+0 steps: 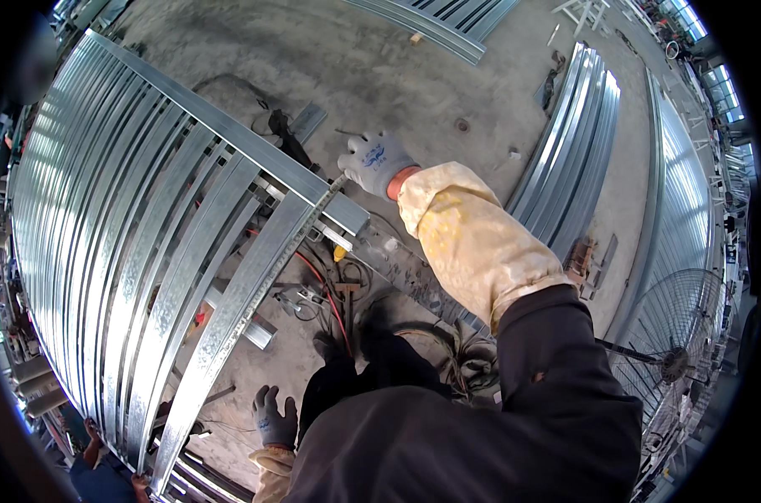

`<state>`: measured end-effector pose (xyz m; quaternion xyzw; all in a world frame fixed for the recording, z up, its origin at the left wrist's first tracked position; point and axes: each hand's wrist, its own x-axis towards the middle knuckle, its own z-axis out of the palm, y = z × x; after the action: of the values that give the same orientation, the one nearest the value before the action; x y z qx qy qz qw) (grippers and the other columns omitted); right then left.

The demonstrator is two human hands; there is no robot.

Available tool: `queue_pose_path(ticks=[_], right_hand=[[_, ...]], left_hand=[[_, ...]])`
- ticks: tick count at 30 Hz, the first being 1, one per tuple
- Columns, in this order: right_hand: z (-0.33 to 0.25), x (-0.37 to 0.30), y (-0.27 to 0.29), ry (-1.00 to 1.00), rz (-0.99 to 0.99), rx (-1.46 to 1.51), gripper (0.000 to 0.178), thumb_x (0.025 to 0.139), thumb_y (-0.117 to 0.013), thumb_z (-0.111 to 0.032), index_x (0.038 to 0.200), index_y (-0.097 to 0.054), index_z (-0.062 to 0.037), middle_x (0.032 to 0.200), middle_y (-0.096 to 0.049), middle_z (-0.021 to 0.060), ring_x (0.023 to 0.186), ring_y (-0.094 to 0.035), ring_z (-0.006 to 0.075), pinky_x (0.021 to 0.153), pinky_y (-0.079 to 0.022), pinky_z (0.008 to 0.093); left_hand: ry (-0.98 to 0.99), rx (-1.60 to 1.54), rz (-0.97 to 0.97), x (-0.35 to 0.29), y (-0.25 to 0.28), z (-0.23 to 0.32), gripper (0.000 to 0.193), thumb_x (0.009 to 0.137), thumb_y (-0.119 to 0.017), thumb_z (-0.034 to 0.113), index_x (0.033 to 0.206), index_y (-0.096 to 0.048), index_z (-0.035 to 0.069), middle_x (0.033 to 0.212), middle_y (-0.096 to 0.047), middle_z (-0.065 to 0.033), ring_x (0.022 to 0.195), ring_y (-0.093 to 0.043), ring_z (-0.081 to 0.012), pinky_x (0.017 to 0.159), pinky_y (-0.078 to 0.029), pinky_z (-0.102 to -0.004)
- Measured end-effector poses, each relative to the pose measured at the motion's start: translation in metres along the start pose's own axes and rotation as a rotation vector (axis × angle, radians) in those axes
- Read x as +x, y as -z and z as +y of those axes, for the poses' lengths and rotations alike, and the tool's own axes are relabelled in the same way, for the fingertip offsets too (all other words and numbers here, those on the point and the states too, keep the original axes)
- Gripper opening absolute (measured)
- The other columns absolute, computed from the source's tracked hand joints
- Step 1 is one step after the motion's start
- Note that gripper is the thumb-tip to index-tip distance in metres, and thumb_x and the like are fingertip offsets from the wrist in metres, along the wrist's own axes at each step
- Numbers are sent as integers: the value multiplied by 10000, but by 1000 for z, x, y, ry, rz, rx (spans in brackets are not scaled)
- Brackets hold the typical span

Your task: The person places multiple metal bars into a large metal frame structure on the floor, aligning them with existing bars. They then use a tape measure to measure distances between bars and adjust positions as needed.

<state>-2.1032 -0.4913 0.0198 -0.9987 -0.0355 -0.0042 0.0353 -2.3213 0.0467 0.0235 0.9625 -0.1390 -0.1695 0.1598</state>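
Note:
My right hand (374, 164), in a grey work glove, reaches forward past the corner of a frame of shiny metal tubes. Its fingers are curled at the upper end of a narrow speckled strip (290, 251), which runs down along the edge of the nearest long metal bar (229, 335). That strip crosses over the end of the frame's thick crosswise tube (254, 144); what kind of thing it is I cannot tell. Low beside my body, my gloved left hand (275, 417) hangs with fingers apart, holding nothing, to the right of the bar.
Another person (103, 478) is at the bars' lower left end, hands near them. Cables and a red hose (334, 306) lie by my feet. Bundled metal profiles (569, 151) lie at the right, a large caged fan (674, 365) nearer. More profiles (447, 29) lie at the far side.

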Motion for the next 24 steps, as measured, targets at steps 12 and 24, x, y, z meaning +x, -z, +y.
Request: queue_pose_path(ticks=[12, 24], right_hand=[[7, -4, -1, 1, 61, -21, 86, 890, -661, -323, 917, -705, -254, 1033, -635, 24, 1051, -612, 279, 854, -475, 497], [23, 0, -9, 194, 166, 208, 75, 832, -716, -262, 840, -685, -194, 927, -635, 29, 924, -646, 256, 755, -470, 471]], left_hand=[[-964, -248, 20, 178, -60, 268, 462, 785, -769, 272, 1183, -651, 67, 1291, -611, -141, 1261, -543, -356, 1066, -432, -503], [-591, 36, -164, 225, -133, 351, 366, 809, -687, 348, 1099, -708, 126, 1164, -680, -78, 1180, -594, -296, 1165, -318, -489]])
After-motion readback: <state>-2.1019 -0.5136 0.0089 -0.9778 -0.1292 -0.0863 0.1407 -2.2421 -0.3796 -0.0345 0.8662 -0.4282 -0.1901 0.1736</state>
